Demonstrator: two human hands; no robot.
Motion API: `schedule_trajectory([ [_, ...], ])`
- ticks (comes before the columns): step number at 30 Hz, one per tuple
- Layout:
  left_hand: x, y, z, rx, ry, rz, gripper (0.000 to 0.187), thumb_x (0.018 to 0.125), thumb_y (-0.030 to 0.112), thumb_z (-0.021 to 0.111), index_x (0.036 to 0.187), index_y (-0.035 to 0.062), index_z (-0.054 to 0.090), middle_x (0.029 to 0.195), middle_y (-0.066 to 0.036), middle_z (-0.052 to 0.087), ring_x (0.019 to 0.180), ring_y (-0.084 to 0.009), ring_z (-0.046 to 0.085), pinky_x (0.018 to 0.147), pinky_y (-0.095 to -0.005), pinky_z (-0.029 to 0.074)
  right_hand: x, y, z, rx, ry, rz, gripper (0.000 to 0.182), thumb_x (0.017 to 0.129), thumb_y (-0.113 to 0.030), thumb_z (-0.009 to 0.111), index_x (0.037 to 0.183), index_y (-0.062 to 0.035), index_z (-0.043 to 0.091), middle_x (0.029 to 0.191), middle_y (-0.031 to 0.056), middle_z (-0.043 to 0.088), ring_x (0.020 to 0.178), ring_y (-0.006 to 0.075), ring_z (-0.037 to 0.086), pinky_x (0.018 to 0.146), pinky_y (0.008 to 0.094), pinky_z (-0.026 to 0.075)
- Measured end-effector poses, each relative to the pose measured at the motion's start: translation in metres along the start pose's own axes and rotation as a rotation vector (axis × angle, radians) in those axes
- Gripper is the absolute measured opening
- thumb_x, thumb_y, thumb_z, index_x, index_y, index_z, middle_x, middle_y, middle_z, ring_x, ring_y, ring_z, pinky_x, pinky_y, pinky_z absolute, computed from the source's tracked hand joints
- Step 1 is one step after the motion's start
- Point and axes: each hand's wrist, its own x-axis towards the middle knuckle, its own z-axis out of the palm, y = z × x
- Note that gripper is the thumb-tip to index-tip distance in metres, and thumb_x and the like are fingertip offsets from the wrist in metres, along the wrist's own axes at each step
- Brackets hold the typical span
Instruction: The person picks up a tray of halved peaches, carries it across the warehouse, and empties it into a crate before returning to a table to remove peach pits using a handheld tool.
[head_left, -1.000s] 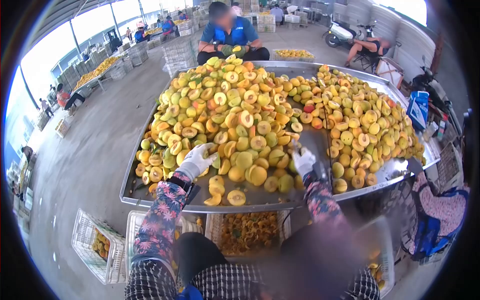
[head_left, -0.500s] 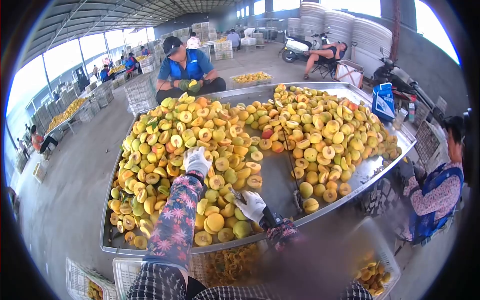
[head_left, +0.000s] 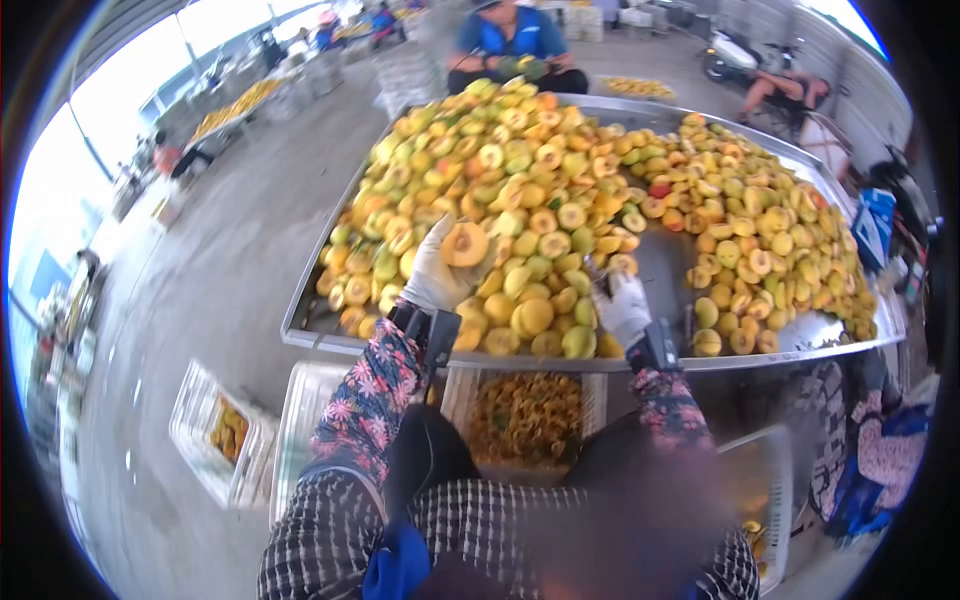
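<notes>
My left hand, in a white glove, is closed around a halved yellow peach whose cut face is turned up toward me. To its right, my right hand, also gloved, grips a small dark metal tool; its exact kind is too small to make out. Both hands are above the near part of a big heap of peaches, many of them halved, some apparently whole. The heap lies on a metal table with a raised rim.
Below the table's near edge stands a crate of brownish scraps. White crates with fruit stand at left and right. A second peach heap covers the table's right side. A co-worker sits opposite; another person sits at right.
The view has tilted down and shifted left. My left hand, earlier reaching onto the heap, now holds a peach half nearer to me. The right hand keeps its tool.
</notes>
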Motion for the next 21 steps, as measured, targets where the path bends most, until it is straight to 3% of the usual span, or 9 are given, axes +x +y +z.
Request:
schedule_trajectory([
  [1,-0.022,-0.003,0.0,-0.037,0.013,0.038,0.037,0.093,0.039,0.06,0.111,0.0073,0.055,0.107,-0.011,0.06,0.102,-0.0305,0.06,0.09,-0.0513,0.052,-0.007,0.0,-0.003,-0.088,0.144,-0.203,0.03,0.087,-0.021,0.065,0.113,-0.0073,0.062,0.084,0.0154,0.066,0.074,0.0299,0.063,0.065,0.0392,0.05],
  [3,-0.055,-0.015,0.0,-0.102,0.029,0.083,0.039,0.094,0.04,0.058,0.114,0.0066,0.055,0.113,-0.015,0.059,0.109,-0.0334,0.058,0.093,-0.0533,0.05,-0.024,-0.082,-0.039,0.191,-0.195,0.06,0.038,0.09,-0.016,0.062,0.127,-0.0099,0.055,0.087,0.0134,0.066,0.075,0.0247,0.063,0.068,0.0367,0.05],
  [4,-0.069,-0.024,-0.001,-0.041,0.042,0.126,0.044,0.096,0.046,0.053,0.116,0.0071,0.055,0.111,-0.014,0.06,0.105,-0.0309,0.06,0.089,-0.0503,0.052,-0.042,-0.089,-0.03,0.519,-0.303,0.166,0.039,0.092,-0.013,0.06,0.13,-0.0117,0.054,0.086,0.011,0.064,0.073,0.0216,0.061,0.068,0.0361,0.049],
  [7,-0.107,-0.051,0.004,0.288,0.003,0.351,0.051,0.1,0.049,0.041,0.119,0.0043,0.055,0.109,-0.012,0.062,0.099,-0.0245,0.061,0.083,-0.0393,0.053,-0.069,-0.151,-0.049,0.462,-0.282,0.02,0.03,0.092,-0.01,0.057,0.121,-0.0058,0.051,0.083,0.012,0.061,0.074,0.0304,0.062,0.067,0.0371,0.048],
  [8,-0.117,-0.058,0.013,0.246,0.032,0.34,0.051,0.101,0.047,0.038,0.119,0.0024,0.056,0.108,-0.011,0.062,0.097,-0.0231,0.061,0.084,-0.036,0.053,-0.075,-0.156,-0.048,0.394,-0.215,-0.146,0.029,0.092,-0.01,0.057,0.119,-0.0049,0.05,0.085,0.0143,0.061,0.075,0.0337,0.061,0.067,0.0386,0.048],
  [11,-0.129,-0.072,0.026,0.287,0.038,0.36,0.05,0.102,0.045,0.037,0.118,0.0017,0.056,0.107,-0.011,0.062,0.096,-0.0222,0.062,0.084,-0.0348,0.053,-0.081,-0.186,-0.061,0.557,-0.175,-0.098,0.036,0.091,-0.011,0.059,0.124,-0.0052,0.047,0.093,0.0197,0.063,0.08,0.0408,0.061,0.068,0.0422,0.048],
  [12,-0.135,-0.075,0.03,0.266,0.02,0.321,0.053,0.102,0.045,0.039,0.123,-0.0014,0.056,0.111,-0.01,0.063,0.098,-0.0185,0.061,0.086,-0.0302,0.049,-0.083,-0.195,-0.067,0.545,-0.128,-0.121,0.036,0.09,-0.012,0.06,0.123,-0.0069,0.048,0.094,0.0186,0.063,0.08,0.0403,0.061,0.068,0.0429,0.049],
  [16,-0.165,-0.092,0.049,0.372,-0.072,0.324,0.051,0.102,0.044,0.038,0.119,-0.0005,0.058,0.109,-0.008,0.063,0.097,-0.0161,0.06,0.086,-0.0291,0.048,-0.087,-0.201,-0.067,0.263,0.046,-0.242,0.034,0.085,-0.013,0.063,0.118,-0.0109,0.055,0.093,0.0144,0.065,0.078,0.0387,0.062,0.067,0.0453,0.05],
  [21,-0.175,-0.103,0.05,0.306,-0.066,0.272,0.051,0.101,0.047,0.04,0.116,0.0007,0.057,0.097,-0.008,0.062,0.084,-0.0159,0.057,0.077,-0.0288,0.048,-0.097,-0.195,-0.076,0.164,0.004,-0.324,0.036,0.077,-0.005,0.068,0.111,-0.0098,0.058,0.088,0.015,0.064,0.079,0.0358,0.063,0.067,0.0412,0.051],
])
